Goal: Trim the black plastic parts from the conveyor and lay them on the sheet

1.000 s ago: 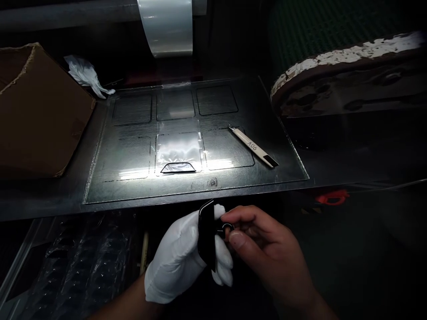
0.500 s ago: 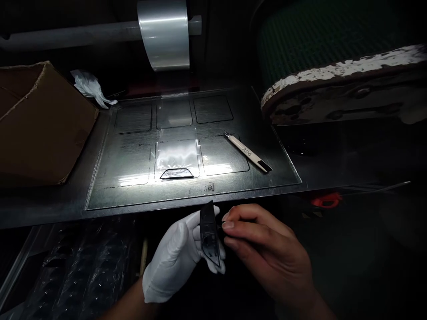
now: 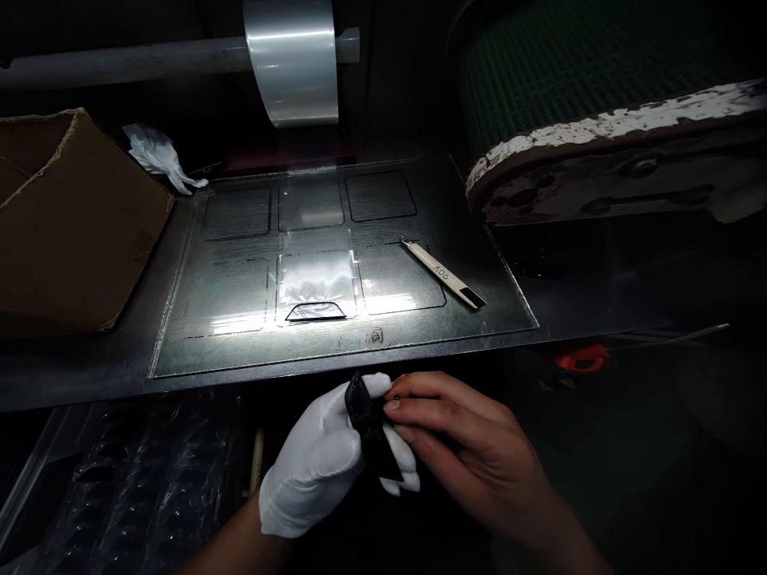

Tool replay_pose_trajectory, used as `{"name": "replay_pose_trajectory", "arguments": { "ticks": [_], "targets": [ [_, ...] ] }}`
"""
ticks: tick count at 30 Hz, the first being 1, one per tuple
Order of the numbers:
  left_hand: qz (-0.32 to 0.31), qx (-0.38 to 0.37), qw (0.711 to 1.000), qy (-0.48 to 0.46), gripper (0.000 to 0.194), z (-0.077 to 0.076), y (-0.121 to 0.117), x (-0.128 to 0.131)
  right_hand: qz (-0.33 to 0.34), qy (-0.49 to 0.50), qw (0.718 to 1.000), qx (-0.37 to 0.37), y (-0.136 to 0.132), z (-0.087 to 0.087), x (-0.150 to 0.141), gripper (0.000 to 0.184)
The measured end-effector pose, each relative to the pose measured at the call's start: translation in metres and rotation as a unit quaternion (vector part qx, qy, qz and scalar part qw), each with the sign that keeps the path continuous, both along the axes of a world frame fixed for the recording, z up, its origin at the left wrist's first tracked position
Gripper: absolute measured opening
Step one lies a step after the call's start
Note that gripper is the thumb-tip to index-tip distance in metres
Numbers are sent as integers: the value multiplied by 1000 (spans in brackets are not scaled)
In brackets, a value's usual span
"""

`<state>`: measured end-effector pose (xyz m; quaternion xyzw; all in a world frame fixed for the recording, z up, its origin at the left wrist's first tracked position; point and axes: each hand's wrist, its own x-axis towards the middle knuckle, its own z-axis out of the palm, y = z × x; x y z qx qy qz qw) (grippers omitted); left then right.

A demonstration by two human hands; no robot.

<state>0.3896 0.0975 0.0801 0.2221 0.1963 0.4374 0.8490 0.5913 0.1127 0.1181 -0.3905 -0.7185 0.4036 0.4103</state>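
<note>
Left hand point(image 3: 317, 463) (gloved) grips black part point(image 3: 372, 435), tilted; right hand point(image 3: 473, 439) bunched just beside, cannot tell if holding anything. Best: steady part by edges, light touch.

Dim scene: white glare pools mid-sheet on the glossy clear sheet point(image 3: 419, 326) atop the desk point(image 3: 129, 359), and the film roll point(image 3: 291, 64) gleams. Corners sink near black; shadow swallows detail on the black part point(image 3: 372, 439).

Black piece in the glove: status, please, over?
Gloved left hand holds black piece. Bare right hand beside it, contact unclear. A06 tool lies apart on sheet.
</note>
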Motion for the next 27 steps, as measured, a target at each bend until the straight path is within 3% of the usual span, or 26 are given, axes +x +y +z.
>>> {"name": "replay_pose_trajectory", "arguments": {
  "ticks": [3, 6, 11, 15, 17, 20, 23, 25, 27],
  "targets": [
    [13, -6, 1000, -15, 47, -2, 0, 0, 6, -2, 1000, -12, -3, -1, 1, 43],
    [21, -15, 999, -23, 50, -2, 0, 0, -15, 43, 991, -123, -5, -1, -1, 38],
    [-12, -43, 999, 5, 43, -1, -1, -3, -5, 110, 930, -350, 1, 0, -8, 20],
    [-55, -33, 997, 36, 49, 2, 4, -11, 41, 115, 894, -431, 7, -1, -8, 31],
    [-69, -36, 995, 53, 54, 7, 7, -14, 55, 113, 893, -433, 8, 0, -7, 33],
    [-67, -73, 982, 162, 46, 18, 13, -16, 22, 40, 932, -359, 7, 1, -9, 26],
    [-17, -88, 945, 315, 38, 30, 16, -14, -30, -71, 988, -136, 4, 2, -15, 11],
    [27, -73, 926, 368, 41, 34, 16, -14, -40, -110, 993, 12, 1, 3, -17, 4],
    [50, -63, 925, 371, 43, 33, 15, -15, -31, -108, 992, 60, 1, 4, -17, 5]
  ]
}}
